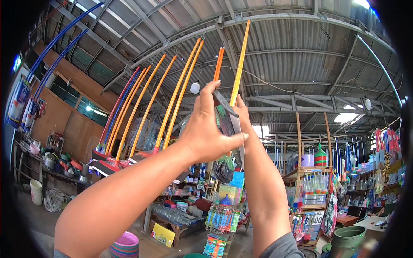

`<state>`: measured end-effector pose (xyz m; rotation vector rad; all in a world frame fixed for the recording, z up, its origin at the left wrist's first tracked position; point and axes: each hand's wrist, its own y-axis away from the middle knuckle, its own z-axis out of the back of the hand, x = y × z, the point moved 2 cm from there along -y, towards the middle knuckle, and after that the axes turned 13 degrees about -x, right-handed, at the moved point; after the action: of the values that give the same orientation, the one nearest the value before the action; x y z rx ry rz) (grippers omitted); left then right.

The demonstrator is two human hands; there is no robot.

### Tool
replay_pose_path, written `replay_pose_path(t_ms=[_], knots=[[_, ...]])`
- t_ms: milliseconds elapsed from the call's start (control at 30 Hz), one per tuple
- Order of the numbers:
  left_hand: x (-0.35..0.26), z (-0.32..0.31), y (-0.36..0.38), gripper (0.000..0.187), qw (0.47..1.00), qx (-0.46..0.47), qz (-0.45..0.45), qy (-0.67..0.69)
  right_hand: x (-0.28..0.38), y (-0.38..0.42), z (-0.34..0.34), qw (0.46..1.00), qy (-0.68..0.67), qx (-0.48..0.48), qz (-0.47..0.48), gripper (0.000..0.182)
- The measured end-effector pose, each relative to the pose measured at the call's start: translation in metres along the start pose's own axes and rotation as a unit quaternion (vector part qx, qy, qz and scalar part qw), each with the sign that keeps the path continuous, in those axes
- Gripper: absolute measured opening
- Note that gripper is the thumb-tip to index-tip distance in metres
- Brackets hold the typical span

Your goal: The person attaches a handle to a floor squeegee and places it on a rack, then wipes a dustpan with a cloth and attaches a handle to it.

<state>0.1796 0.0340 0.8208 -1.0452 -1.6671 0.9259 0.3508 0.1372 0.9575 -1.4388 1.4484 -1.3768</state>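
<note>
While both arms are reaching up, left hand (202,124): is clasping the dark flat piece (228,106), fingers curling over its upper edge and thumb pressing lower down, apparently keeping it from tipping.
Right hand (242,115): is bracing the far side, perhaps for balance; the piece is hiding much of it, so whether it is closing cannot be told.
Yellow handle (241,64): is rising beside the right fingers; its joint is not showing.
Red-headed floor wipers (148,155): are hanging nearby, handles pointing up, seemingly for display.
</note>
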Motion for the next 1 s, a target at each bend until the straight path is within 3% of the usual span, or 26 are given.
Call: replay_pose_path(t_ms=[167, 200, 367, 433, 567, 633, 733, 1000], knots=[[-0.002, -0.008, -0.014, 0.103, 0.998, -0.007, -0.021, -0.057, 0.002, -0.023, 0.0, 0.99, -0.101, 0.087, -0.038, 0.081], [-0.002, -0.01, -0.017, 0.103, 0.998, -0.007, -0.028, -0.058, 0.006, -0.018, -0.008, 1.0, -0.027, -0.004, 0.01, 0.082], [-0.002, -0.019, -0.029, 0.105, 0.999, 0.022, 0.015, -0.02, 0.01, -0.035, -0.008, 1.0, -0.025, 0.009, -0.005, 0.082], [-0.004, -0.022, -0.032, 0.103, 0.999, 0.015, -0.009, -0.038, 0.006, -0.046, -0.009, 0.996, -0.084, 0.008, 0.022, 0.082], [-0.007, -0.025, -0.033, 0.102, 0.999, 0.015, -0.027, -0.033, 0.027, -0.032, 0.002, 0.999, -0.043, 0.01, 0.02, 0.082], [-0.008, -0.024, -0.03, 0.102, 0.998, 0.018, -0.035, -0.041, 0.048, -0.008, 0.007, 0.992, -0.099, 0.073, -0.031, 0.082], [-0.006, -0.019, -0.027, 0.103, 0.998, 0.024, -0.037, -0.052, -0.012, -0.059, -0.007, 0.987, -0.139, 0.083, -0.016, 0.081], [-0.006, -0.011, -0.03, 0.104, 0.998, 0.036, -0.019, -0.056, -0.03, -0.071, -0.02, 0.977, -0.181, 0.104, -0.034, 0.078]])
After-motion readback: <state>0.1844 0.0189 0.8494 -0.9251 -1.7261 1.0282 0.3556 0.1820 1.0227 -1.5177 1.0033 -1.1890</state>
